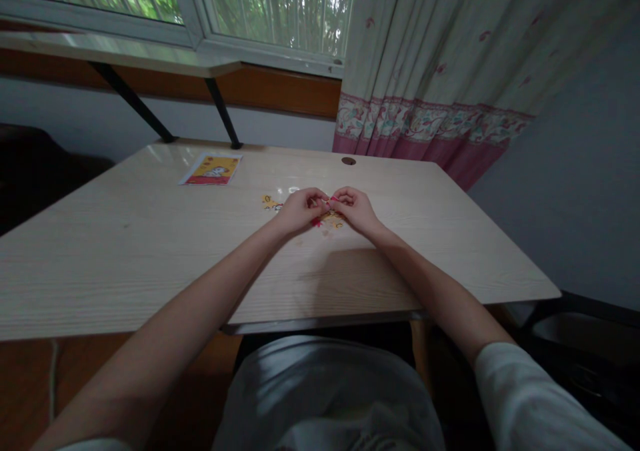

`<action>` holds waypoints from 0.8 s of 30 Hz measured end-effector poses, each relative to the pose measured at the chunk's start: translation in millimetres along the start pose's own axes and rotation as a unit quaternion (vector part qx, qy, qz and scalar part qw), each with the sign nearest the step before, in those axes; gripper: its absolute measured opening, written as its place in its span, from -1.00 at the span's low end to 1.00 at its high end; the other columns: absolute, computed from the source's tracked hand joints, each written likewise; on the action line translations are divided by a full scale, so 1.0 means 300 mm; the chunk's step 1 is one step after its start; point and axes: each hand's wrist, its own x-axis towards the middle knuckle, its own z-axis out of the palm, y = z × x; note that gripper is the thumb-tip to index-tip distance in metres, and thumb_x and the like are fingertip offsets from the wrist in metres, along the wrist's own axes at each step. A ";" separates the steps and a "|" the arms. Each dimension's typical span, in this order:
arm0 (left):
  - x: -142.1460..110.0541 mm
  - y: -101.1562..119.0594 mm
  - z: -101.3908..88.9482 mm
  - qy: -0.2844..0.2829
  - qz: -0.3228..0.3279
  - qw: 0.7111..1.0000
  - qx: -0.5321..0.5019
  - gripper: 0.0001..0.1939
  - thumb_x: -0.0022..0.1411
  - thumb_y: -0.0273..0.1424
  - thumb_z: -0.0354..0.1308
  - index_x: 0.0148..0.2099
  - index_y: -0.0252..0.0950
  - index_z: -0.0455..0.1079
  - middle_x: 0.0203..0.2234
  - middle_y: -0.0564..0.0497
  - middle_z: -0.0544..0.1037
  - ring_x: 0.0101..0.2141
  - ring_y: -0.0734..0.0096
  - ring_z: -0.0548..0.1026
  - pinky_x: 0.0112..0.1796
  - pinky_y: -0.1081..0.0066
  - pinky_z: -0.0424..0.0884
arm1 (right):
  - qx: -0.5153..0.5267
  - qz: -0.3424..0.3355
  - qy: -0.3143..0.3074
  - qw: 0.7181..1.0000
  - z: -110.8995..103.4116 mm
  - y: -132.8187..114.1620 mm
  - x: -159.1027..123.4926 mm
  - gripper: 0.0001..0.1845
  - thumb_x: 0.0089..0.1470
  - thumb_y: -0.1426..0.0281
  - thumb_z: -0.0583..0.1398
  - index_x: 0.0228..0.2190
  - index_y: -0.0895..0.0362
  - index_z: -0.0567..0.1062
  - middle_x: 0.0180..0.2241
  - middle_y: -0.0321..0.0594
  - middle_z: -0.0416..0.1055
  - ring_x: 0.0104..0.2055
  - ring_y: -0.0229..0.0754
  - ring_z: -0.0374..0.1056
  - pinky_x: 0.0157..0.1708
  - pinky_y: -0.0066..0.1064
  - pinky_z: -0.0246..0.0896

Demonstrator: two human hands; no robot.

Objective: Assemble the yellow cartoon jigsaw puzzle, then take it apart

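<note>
My left hand (302, 209) and my right hand (358, 209) meet just above the table, thumbs and fingertips pinched close together. Between them they grip small jigsaw puzzle pieces (331, 201), with bits of red and white showing. My fingers cover most of what they hold, so I cannot tell how many pieces there are or whether they are joined. More loose yellow and red pieces (334, 222) lie on the table right below my hands. To the left of my left hand are yellow and white pieces (269, 202).
A picture sheet (214, 170) in yellow and red, showing a white cartoon figure, lies at the back left of the pale wooden table (150, 257). Behind it, black posts (223, 112) hold up a shelf. A round cable hole (349, 161) and a curtain (400, 121) are at the back.
</note>
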 end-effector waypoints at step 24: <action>0.000 -0.023 0.014 -0.013 -0.031 0.992 -0.123 -0.82 0.00 -0.34 0.24 -0.40 -0.39 0.45 -0.60 0.04 0.43 -0.58 0.56 0.30 -0.53 0.50 0.20 | 0.034 0.007 -0.002 0.999 -0.007 0.024 0.014 -0.75 -0.13 0.24 0.25 -0.45 0.17 0.44 -0.55 -0.33 0.37 -0.52 -0.37 0.26 -0.50 -0.51 0.16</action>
